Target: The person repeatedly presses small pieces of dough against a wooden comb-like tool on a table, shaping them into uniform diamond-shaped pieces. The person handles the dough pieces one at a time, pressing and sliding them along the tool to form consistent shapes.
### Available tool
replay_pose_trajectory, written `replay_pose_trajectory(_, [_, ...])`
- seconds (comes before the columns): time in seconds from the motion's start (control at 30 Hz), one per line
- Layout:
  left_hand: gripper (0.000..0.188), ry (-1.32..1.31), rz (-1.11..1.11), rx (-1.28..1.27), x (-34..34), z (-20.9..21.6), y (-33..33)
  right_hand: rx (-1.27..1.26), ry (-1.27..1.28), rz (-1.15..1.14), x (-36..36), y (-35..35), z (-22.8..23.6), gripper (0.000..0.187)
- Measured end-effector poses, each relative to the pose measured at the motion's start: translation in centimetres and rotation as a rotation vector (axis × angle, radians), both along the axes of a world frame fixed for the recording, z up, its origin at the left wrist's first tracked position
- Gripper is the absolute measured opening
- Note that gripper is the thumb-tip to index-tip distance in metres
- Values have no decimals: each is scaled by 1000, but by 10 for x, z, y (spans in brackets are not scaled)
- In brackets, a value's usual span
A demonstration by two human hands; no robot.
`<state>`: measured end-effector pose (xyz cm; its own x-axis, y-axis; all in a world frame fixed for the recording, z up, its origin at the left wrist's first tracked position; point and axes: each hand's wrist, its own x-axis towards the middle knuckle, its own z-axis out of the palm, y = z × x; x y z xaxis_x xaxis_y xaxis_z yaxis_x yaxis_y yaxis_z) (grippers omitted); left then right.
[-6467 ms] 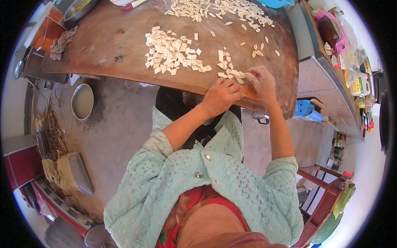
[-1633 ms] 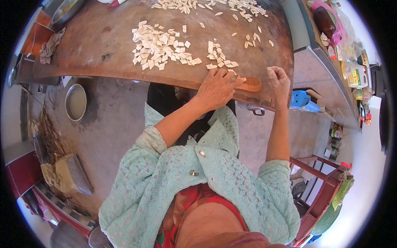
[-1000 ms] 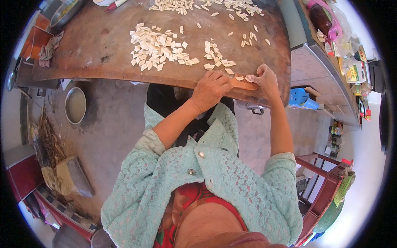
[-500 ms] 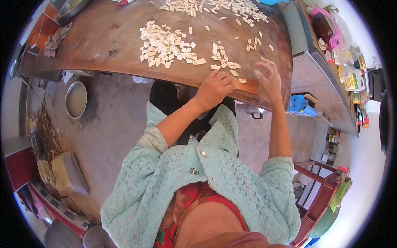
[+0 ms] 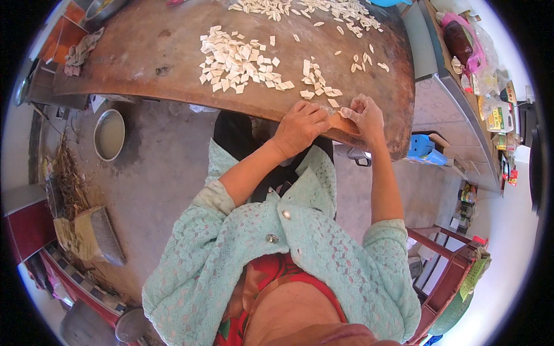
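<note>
At the table's near edge, my left hand (image 5: 300, 127) is closed on one end of a small orange-brown wooden board (image 5: 345, 125). My right hand (image 5: 369, 117) is at the board's far side, fingers bent and pressed together on a small dough piece, mostly hidden under them. Just beyond the hands lies a small group of flat, pale dough pieces (image 5: 316, 81). To the left spreads a larger heap of flat, cut dough pieces (image 5: 242, 60). Farther back, many narrow, curled dough pieces (image 5: 352, 17) lie scattered, with several loose ones nearer on the right.
The brown wooden table (image 5: 133, 63) ends right in front of my body. A cloth (image 5: 82, 51) hangs at its left corner. On the floor at left stands a metal basin (image 5: 109, 135). A counter (image 5: 456, 109) with bags and bottles runs along the right, near a blue box (image 5: 424, 148).
My right hand has come down and left from above the table onto the wooden board, its fingers closing on the dough piece there. My left hand stays on the board.
</note>
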<state>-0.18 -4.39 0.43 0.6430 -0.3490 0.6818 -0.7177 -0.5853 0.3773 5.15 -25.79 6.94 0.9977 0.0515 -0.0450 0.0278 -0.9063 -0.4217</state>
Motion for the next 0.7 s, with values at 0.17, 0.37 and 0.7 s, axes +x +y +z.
replay_pose_trajectory(0.17, [13,0,-1,1,1,1,-3,445,-18,-86,24,-33,-23,26])
replay_pose_trajectory(0.37, [11,-24,26,-6,1,-1,-2,645,437,74,-13,6,7,16])
replay_pose_trajectory(0.7, [11,-29,20,-7,-7,-2,13,105,-185,-16,-7,30,-17,20])
